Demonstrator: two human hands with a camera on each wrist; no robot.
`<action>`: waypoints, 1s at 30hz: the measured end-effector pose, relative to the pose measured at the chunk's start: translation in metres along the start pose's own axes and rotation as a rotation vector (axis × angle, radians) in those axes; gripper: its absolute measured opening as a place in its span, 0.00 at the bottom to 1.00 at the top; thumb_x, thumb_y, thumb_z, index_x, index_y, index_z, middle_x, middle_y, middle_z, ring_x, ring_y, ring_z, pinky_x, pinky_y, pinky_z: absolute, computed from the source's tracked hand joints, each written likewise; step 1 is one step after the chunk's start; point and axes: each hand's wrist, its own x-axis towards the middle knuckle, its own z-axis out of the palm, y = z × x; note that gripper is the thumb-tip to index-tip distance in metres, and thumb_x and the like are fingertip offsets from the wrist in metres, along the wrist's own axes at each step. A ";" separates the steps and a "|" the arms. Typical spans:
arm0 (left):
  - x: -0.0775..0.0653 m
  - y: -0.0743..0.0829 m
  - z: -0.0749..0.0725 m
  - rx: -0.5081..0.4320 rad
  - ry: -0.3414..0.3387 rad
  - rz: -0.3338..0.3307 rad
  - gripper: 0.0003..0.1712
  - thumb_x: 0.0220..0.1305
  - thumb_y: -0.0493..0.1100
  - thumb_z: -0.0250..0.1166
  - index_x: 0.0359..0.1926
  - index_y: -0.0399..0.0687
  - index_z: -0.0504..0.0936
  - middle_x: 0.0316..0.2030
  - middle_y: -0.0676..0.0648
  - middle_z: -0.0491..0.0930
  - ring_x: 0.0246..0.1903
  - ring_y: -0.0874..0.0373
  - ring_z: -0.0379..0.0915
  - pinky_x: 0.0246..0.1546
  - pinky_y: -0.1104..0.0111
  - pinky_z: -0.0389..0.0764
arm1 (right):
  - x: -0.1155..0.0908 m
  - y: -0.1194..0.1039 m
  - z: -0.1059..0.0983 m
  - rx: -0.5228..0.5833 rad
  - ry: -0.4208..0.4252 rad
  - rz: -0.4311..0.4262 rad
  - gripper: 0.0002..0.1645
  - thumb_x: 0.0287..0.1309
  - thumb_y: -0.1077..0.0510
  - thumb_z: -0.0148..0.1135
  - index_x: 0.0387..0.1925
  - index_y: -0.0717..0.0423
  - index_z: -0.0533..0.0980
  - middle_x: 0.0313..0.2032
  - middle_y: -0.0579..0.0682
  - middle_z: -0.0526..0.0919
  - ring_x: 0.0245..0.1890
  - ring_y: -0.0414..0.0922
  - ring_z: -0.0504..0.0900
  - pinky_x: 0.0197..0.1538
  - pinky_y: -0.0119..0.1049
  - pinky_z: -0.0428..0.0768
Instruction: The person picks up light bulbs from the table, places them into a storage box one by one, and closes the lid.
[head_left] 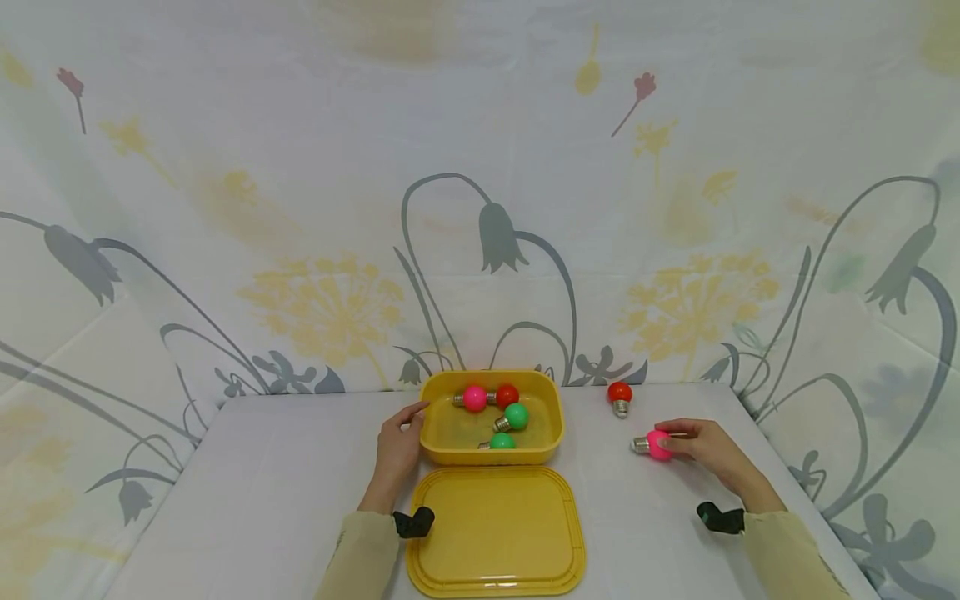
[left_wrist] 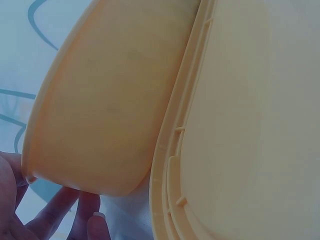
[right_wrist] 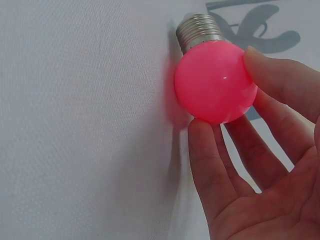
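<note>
My right hand [head_left: 708,450] pinches a pink light bulb [right_wrist: 215,82] by its round globe, thumb on one side and fingertips on the other. Its silver screw base points left in the head view, and the bulb is close over the white tabletop. My left hand [head_left: 399,454] is at the left end of a yellow plastic box [head_left: 487,457], its fingers [left_wrist: 57,207] against the outer wall near the rim. Inside the box lie another pink bulb [head_left: 475,398], a red bulb [head_left: 507,395] and two green bulbs, one green bulb [head_left: 516,416] above the other [head_left: 502,441].
A yellow lid [head_left: 495,533] lies flat directly in front of the box. One more red bulb [head_left: 619,392] stands near the table's back edge, right of the box. A flower-printed cloth [head_left: 480,167] hangs behind the white table [head_left: 285,500].
</note>
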 end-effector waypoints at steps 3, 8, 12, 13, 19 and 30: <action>0.000 0.000 0.000 0.005 0.001 -0.003 0.18 0.76 0.43 0.53 0.60 0.47 0.82 0.47 0.41 0.78 0.51 0.46 0.70 0.55 0.54 0.73 | -0.001 -0.001 0.001 0.008 0.003 0.012 0.30 0.62 0.54 0.67 0.60 0.70 0.74 0.54 0.60 0.81 0.45 0.45 0.83 0.45 0.32 0.79; -0.001 0.000 0.000 0.006 0.000 -0.001 0.18 0.76 0.43 0.53 0.60 0.48 0.82 0.46 0.41 0.78 0.49 0.47 0.70 0.50 0.57 0.73 | -0.001 -0.001 0.002 0.010 0.000 0.013 0.30 0.62 0.55 0.67 0.60 0.70 0.74 0.54 0.60 0.81 0.45 0.46 0.82 0.45 0.32 0.79; -0.001 0.000 -0.001 0.000 0.001 0.000 0.18 0.76 0.43 0.53 0.59 0.48 0.82 0.46 0.42 0.78 0.50 0.47 0.70 0.51 0.57 0.73 | -0.001 -0.001 0.003 0.001 -0.001 0.007 0.30 0.62 0.55 0.67 0.60 0.70 0.75 0.54 0.60 0.81 0.45 0.46 0.82 0.45 0.33 0.79; 0.000 0.000 -0.001 0.000 0.003 0.003 0.18 0.76 0.43 0.53 0.59 0.48 0.82 0.46 0.42 0.78 0.50 0.47 0.70 0.52 0.57 0.73 | -0.001 -0.001 0.003 0.000 -0.002 0.005 0.30 0.62 0.55 0.67 0.60 0.70 0.75 0.54 0.60 0.81 0.45 0.46 0.82 0.45 0.33 0.79; 0.000 0.001 0.000 -0.005 -0.002 -0.009 0.18 0.76 0.43 0.53 0.60 0.47 0.82 0.48 0.41 0.78 0.53 0.46 0.70 0.56 0.54 0.73 | -0.001 -0.001 0.005 -0.001 -0.004 0.004 0.29 0.62 0.55 0.68 0.59 0.69 0.75 0.54 0.60 0.81 0.45 0.47 0.82 0.46 0.34 0.80; -0.002 0.003 0.000 -0.018 -0.004 -0.032 0.18 0.77 0.43 0.53 0.60 0.47 0.81 0.49 0.41 0.77 0.56 0.45 0.69 0.60 0.52 0.71 | -0.006 -0.008 0.012 -0.030 -0.011 -0.014 0.27 0.61 0.56 0.68 0.58 0.68 0.77 0.54 0.60 0.81 0.46 0.48 0.80 0.46 0.36 0.79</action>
